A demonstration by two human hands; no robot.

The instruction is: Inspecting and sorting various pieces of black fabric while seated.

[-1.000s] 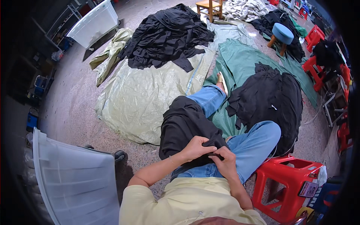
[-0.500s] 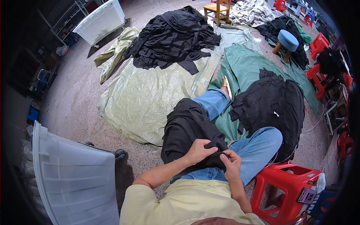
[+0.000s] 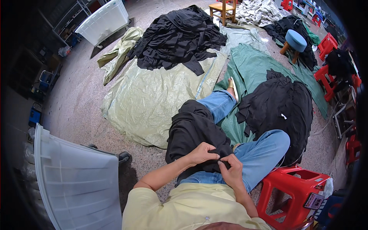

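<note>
A black cloth garment (image 3: 193,128) lies bunched over my lap and one leg. My left hand (image 3: 203,154) pinches a fold of it between thumb and fingers. Right beside it, my right hand (image 3: 231,168) grips the same fabric, the two thumbs almost meeting. The fingertips under the cloth are hidden. What kind of garment it is, I cannot tell. To the right of my bent knee sits a heap of black garments (image 3: 278,107) on a green sheet (image 3: 249,63).
A larger black clothes pile (image 3: 176,38) rests on a pale yellow sheet (image 3: 149,101) ahead. White wheeled bins stand near left (image 3: 78,180) and far left (image 3: 103,23). A red plastic stool (image 3: 295,191) is close on my right. Farther off are a blue-topped stool (image 3: 295,41) and a wooden chair (image 3: 223,9).
My right hand has shifted slightly left and turned inward, so its thumb now comes up against the left one. The cloth edge between them is gathered more tightly.
</note>
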